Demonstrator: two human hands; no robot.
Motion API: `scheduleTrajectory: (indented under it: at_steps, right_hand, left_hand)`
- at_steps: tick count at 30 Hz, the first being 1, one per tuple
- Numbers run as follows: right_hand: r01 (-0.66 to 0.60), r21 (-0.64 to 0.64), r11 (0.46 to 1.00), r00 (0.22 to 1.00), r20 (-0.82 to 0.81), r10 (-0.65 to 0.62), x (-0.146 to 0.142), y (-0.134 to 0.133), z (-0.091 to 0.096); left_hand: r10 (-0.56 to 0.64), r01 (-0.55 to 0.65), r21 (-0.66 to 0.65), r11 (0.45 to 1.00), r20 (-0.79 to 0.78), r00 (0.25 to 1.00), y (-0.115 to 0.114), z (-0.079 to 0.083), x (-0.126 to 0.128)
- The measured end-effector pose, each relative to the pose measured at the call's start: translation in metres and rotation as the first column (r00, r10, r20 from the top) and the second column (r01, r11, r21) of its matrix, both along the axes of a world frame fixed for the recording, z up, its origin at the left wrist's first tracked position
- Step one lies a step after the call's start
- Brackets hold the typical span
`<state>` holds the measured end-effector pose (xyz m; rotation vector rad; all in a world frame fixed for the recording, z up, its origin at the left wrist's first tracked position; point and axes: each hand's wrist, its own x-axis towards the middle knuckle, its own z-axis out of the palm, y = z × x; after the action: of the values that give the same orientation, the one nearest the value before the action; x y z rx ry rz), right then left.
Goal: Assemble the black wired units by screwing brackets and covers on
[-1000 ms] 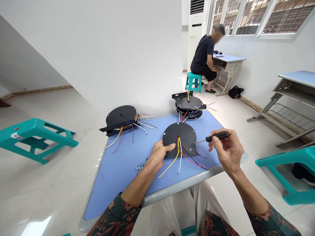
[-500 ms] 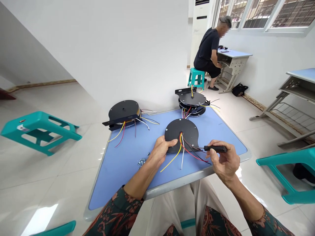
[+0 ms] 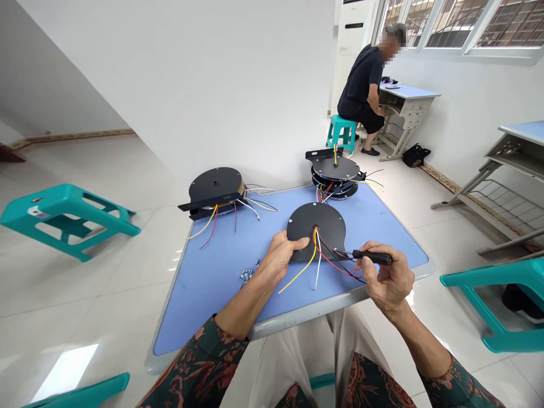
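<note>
Your right fingers (image 3: 374,247) pinch screwdriver (image 3: 379,258) at 3 o'clock of black disc (image 3: 317,220); left fingers (image 3: 294,245) lie together, pressing disc flat on worktop (image 3: 221,306).

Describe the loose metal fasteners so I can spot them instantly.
On the blue desktop, find the person's left hand pressing a black disc. Beside that wrist sits a small silvery cluster of fasteners, the only small loose pieces there.
</note>
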<state>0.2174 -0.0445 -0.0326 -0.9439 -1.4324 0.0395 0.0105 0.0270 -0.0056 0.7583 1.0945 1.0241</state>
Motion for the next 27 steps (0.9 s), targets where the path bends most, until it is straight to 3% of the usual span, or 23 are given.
scheduleTrajectory:
  at_steps: [27]
  right_hand:
    - [0.053,-0.018,0.998,0.998,0.022,-0.052,0.0025,-0.0011,-0.0020]
  left_hand:
    - [0.006,-0.006,0.000,1.000,-0.018,1.000,0.0015,-0.0043,-0.0002]
